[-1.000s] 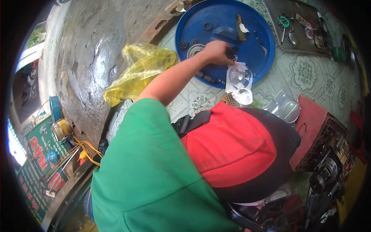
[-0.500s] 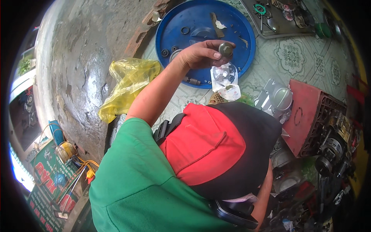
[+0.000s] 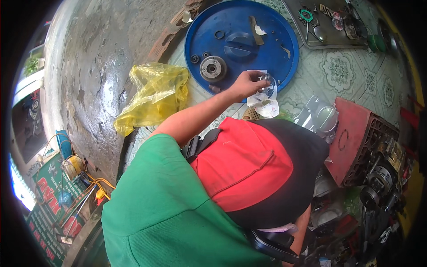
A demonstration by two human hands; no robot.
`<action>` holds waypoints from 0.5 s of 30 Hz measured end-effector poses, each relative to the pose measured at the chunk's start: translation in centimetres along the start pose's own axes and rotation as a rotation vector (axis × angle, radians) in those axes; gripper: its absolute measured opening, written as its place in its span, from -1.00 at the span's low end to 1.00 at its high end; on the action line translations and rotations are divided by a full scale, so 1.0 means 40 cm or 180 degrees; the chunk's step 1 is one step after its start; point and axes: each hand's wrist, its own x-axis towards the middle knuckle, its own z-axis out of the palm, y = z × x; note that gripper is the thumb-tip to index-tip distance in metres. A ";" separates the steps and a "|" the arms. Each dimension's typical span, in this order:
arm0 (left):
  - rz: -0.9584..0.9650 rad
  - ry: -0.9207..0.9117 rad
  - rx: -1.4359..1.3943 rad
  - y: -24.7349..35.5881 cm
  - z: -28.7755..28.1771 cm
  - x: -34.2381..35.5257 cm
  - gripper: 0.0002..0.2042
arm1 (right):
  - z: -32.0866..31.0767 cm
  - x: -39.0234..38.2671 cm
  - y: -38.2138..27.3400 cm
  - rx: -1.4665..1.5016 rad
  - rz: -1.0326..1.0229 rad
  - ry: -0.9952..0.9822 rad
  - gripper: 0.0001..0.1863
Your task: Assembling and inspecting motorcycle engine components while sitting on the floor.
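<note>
Repair workshop | round metal part [image 3: 212,74] | seemingly an engine [image 3: 378,181], rim blurred

Bare room lies right of centre on the blue lid [image 3: 278,58]. A co-worker's hand [image 3: 250,85], by the packet [image 3: 267,107], blocks its lower edge; the cap [image 3: 249,167] and green shirt [image 3: 160,204] bar the way from below.

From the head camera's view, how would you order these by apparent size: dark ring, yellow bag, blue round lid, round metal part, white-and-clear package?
Largest to smallest:
1. blue round lid
2. yellow bag
3. white-and-clear package, partly covered by the left hand
4. round metal part
5. dark ring
</note>
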 end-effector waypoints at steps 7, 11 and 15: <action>-0.0096 0.0251 -0.0172 0.010 0.012 0.044 -0.57 | -0.014 0.010 0.022 0.0047 0.0174 -0.0005 -0.47; 0.0185 0.0776 0.0104 0.059 -0.025 0.152 -0.62 | -0.001 -0.005 -0.030 -0.0034 0.0082 0.0009 -0.46; 0.1243 0.1199 0.0964 0.096 -0.083 0.325 -0.60 | -0.056 0.068 0.248 0.0519 -0.0137 0.0144 -0.44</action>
